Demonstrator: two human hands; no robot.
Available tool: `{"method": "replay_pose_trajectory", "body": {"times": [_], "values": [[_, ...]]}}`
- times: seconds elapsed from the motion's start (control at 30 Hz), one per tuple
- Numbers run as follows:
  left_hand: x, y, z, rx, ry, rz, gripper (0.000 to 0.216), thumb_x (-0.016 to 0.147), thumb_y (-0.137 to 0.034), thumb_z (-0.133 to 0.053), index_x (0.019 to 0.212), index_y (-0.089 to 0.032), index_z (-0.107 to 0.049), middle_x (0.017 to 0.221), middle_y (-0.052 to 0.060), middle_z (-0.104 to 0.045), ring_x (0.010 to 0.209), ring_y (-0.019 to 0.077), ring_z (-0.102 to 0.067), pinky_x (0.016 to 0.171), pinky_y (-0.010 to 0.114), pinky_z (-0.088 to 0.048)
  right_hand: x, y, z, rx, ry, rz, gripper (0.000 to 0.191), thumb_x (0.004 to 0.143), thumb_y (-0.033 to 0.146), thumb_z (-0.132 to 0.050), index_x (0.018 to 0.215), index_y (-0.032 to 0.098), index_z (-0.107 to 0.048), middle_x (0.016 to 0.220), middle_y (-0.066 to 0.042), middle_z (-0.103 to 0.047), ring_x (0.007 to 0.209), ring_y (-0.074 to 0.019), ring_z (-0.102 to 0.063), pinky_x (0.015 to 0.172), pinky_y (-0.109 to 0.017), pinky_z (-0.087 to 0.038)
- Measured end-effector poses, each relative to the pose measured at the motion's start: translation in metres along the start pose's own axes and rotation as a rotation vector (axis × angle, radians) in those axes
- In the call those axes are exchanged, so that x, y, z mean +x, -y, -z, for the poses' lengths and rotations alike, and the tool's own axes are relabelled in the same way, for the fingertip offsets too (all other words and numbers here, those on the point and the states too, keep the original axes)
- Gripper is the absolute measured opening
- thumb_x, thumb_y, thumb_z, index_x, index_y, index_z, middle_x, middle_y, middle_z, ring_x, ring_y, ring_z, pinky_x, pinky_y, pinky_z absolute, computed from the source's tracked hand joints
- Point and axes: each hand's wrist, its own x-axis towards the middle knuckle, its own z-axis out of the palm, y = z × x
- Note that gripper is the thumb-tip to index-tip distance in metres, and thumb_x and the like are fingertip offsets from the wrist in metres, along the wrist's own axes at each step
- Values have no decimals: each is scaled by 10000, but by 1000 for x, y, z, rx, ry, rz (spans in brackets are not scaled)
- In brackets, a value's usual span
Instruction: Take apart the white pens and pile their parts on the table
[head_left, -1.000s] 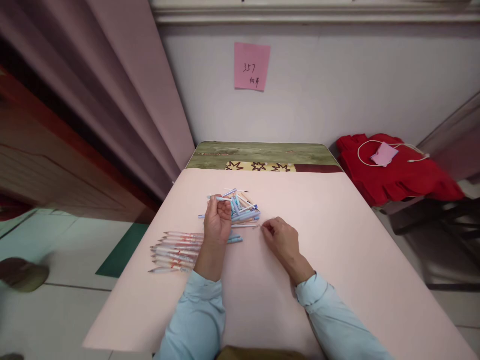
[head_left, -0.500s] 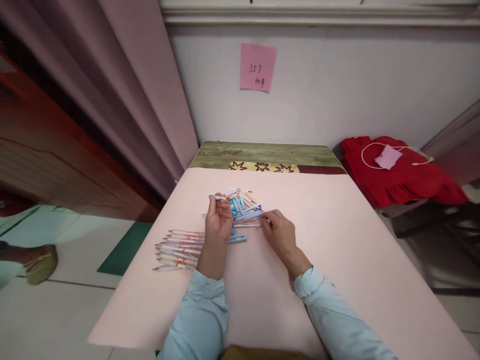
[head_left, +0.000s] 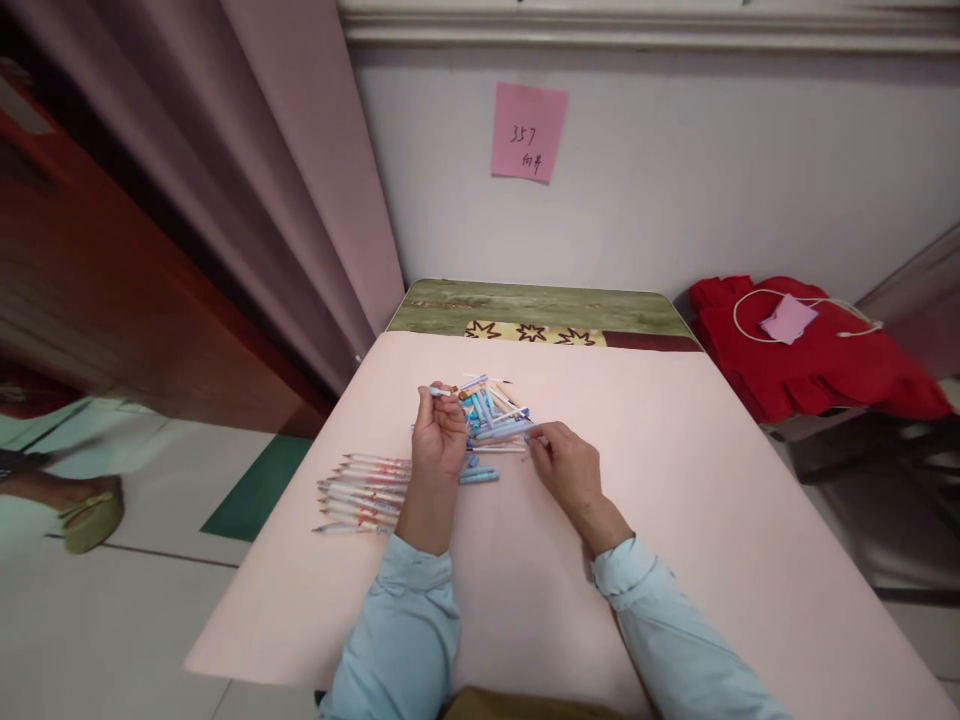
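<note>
My left hand (head_left: 441, 435) is raised palm up over the left of a mixed pile of pens (head_left: 484, 405). Its thumb and fingers close on a slim whitish-blue stick (head_left: 439, 392), too small to tell if pen or brush. At the pile's right side, my right hand (head_left: 566, 462) pinches the end of a lavender pen (head_left: 504, 432). Left of my left wrist, several white pencils with reddish print (head_left: 364, 490) lie side by side, tips to the left. A couple of light-blue pens (head_left: 478, 475) rest just right of that wrist.
A pale sheet (head_left: 675, 520) covers most of the table, whose green wood-pattern end (head_left: 435, 303) shows at the wall. A red cloth (head_left: 795, 375) with a white cord lies at right. At left, a person's foot (head_left: 94, 510) stands on the floor by the curtain (head_left: 315, 150).
The whole view has shifted slightly, moving the scene to the right. Both hands keep nearly the same pose over the pile. The person's foot at left has moved a little.
</note>
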Motion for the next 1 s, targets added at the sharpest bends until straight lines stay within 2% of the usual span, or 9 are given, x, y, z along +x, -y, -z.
{"method": "replay_pose_trajectory", "body": {"times": [0.1, 0.2, 0.37, 0.57, 0.67, 0.77, 0.83, 0.93, 1.0], "values": [[-1, 7, -2, 96, -11, -29, 265, 995, -262, -424, 851, -122, -598, 702, 6, -648, 577, 18, -609, 535, 66, -489, -2, 2, 2, 173, -99, -44, 142, 881, 269, -554, 911, 214, -682, 836, -13, -684, 669, -129, -591, 618, -241, -419], [-9, 26, -5, 301, -10, -82, 176, 909, -306, -592, 873, -134, -608, 670, 4, -665, 540, 55, -623, 509, 117, -499, -3, 11, 6, 512, -147, -135, 189, 863, 342, -605, 957, 194, -676, 729, -5, -644, 585, -120, -545, 575, -242, -443], [-42, 66, -12, 467, 106, -26, 286, 783, -393, -724, 869, -154, -594, 722, 24, -701, 574, 112, -654, 555, 209, -530, -4, 29, 16, 1026, -144, -270, 361, 799, 354, -684, 1115, 186, -637, 748, -4, -633, 584, -115, -540, 566, -256, -486], [-76, 95, -10, 456, 58, -28, 281, 769, -398, -731, 840, -154, -611, 762, 21, -697, 672, 129, -659, 658, 264, -519, -14, 25, 24, 1045, -223, -332, 250, 815, 363, -670, 997, 196, -708, 908, -49, -685, 612, -108, -517, 587, -265, -482], [-83, 101, -7, 396, 3, 69, 282, 705, -340, -790, 838, -155, -623, 744, 1, -679, 646, 98, -628, 647, 232, -490, -18, 19, 29, 996, -252, -343, 260, 832, 405, -646, 933, 174, -710, 780, -30, -656, 589, -114, -512, 569, -261, -467], [-92, 101, -5, 438, 4, 210, 295, 647, -304, -823, 765, -152, -600, 655, -20, -628, 551, 73, -566, 555, 202, -437, -17, 11, 36, 1020, -214, -384, 330, 847, 463, -616, 893, 147, -700, 562, 29, -528, 520, -113, -486, 506, -239, -429], [-98, 99, -6, 552, 76, 318, 295, 630, -286, -821, 740, -149, -584, 633, -12, -621, 513, 79, -545, 521, 208, -417, -16, 7, 42, 1091, -177, -422, 357, 841, 497, -615, 811, 148, -687, 543, 32, -520, 482, -98, -470, 466, -221, -405], [-106, 98, -8, 746, 197, 418, 285, 629, -276, -800, 744, -142, -576, 627, 14, -639, 505, 105, -564, 531, 233, -430, -16, 3, 50, 1203, -8, -498, 375, 780, 527, -675, 702, 162, -649, 529, 32, -542, 387, -69, -403, 357, -196, -314], [-108, 99, -10, 828, 249, 408, 307, 626, -273, -791, 817, -148, -587, 621, 6, -638, 523, 131, -590, 561, 257, -454, -18, 4, 53, 1250, 127, -541, 383, 743, 542, -703, 718, 161, -668, 524, 26, -563, 350, -65, -384, 313, -191, -265]]}}
